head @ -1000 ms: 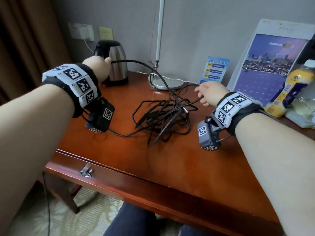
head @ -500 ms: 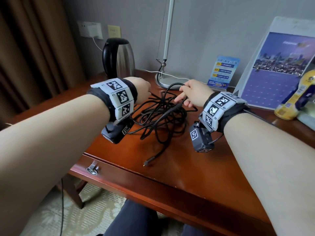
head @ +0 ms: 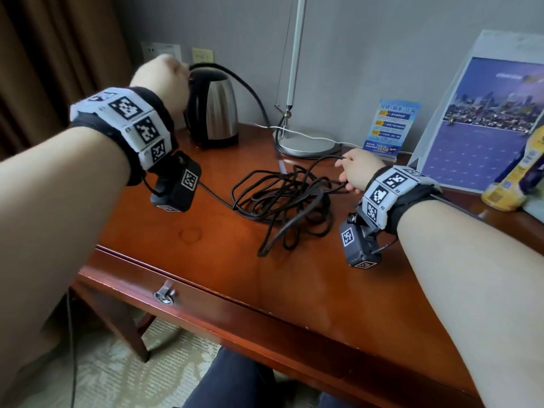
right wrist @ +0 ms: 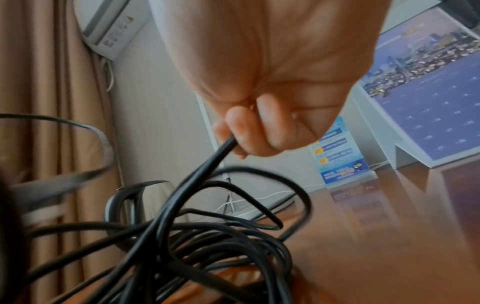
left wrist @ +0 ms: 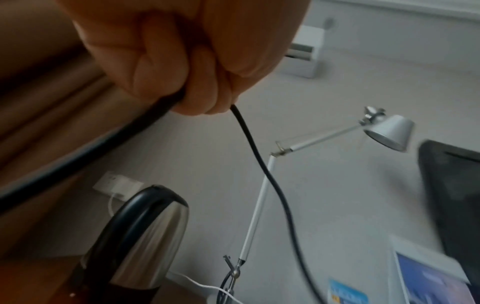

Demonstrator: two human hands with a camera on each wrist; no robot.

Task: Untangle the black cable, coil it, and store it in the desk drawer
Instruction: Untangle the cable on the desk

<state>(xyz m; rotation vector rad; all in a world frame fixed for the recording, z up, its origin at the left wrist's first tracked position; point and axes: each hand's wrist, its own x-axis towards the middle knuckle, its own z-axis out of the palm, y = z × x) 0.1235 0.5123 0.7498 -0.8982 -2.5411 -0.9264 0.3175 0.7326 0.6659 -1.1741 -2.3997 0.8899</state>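
Note:
The black cable (head: pixel 282 198) lies in a tangled heap in the middle of the wooden desk (head: pixel 223 254). My left hand (head: pixel 164 78) is raised at the far left in front of the kettle and grips a strand of the cable (left wrist: pixel 257 156), which arcs down to the heap. My right hand (head: pixel 357 169) sits at the right edge of the heap, its fingers (right wrist: pixel 246 131) curled round another strand of the cable (right wrist: pixel 197 176). The desk drawer (head: pixel 235 316) with its metal pull (head: pixel 164 294) is closed at the front edge.
A steel kettle (head: pixel 215 110) stands at the back left, a desk lamp (head: pixel 306 142) behind the heap. A blue leaflet stand (head: pixel 388 128), a calendar (head: pixel 482 119) and a yellow bottle (head: pixel 521 172) line the back right. A thin white cord (head: pixel 318 139) crosses the lamp base.
My left hand has risen up and away to the far left, drawing a strand out of the heap. My right hand has shifted right and lower beside the tangle.

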